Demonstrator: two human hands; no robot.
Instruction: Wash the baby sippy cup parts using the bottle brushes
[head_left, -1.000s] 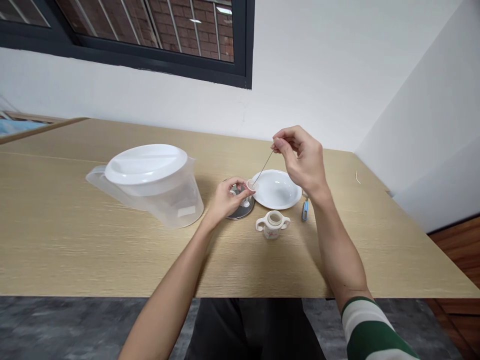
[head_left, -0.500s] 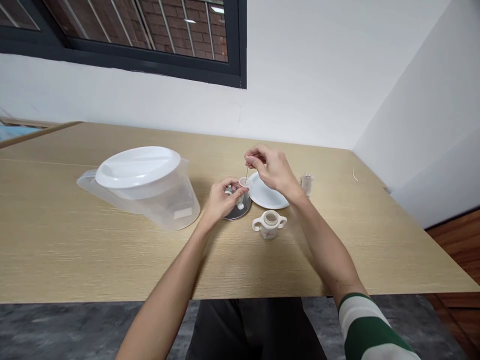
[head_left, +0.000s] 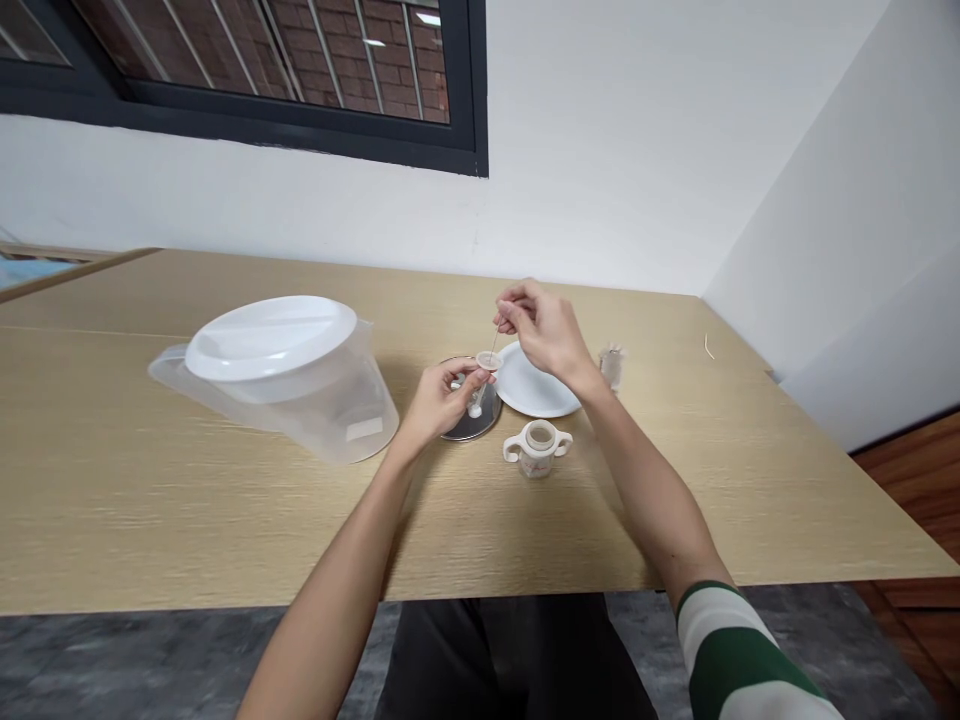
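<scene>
Over the table's middle, my left hand (head_left: 442, 400) is closed on a small round whitish cup lid (head_left: 489, 360), gripped at its edge. Below the lid hangs a clear tube with a white rounded end (head_left: 475, 410). My right hand (head_left: 544, 325) pinches a thin rod (head_left: 494, 340), whose lower tip reaches the lid's top; whether it enters an opening I cannot tell. Under my left hand lies a round dark metallic disc (head_left: 472, 428), partly covered. Nearer me stands a small cream two-handled cup (head_left: 538, 455), upright with its top uncovered.
To the left stands a large translucent pitcher (head_left: 330, 415) with a white lid. A white plate (head_left: 532, 392) lies behind the cup, partly under my right hand. Right of it is a small crinkled clear packet (head_left: 611, 367). A thin white strip (head_left: 709, 346) lies farther right.
My right hand has risen slightly with the rod, which now slants more. The lid in my left hand has tipped a little and shifted slightly left. The view has moved a little.
</scene>
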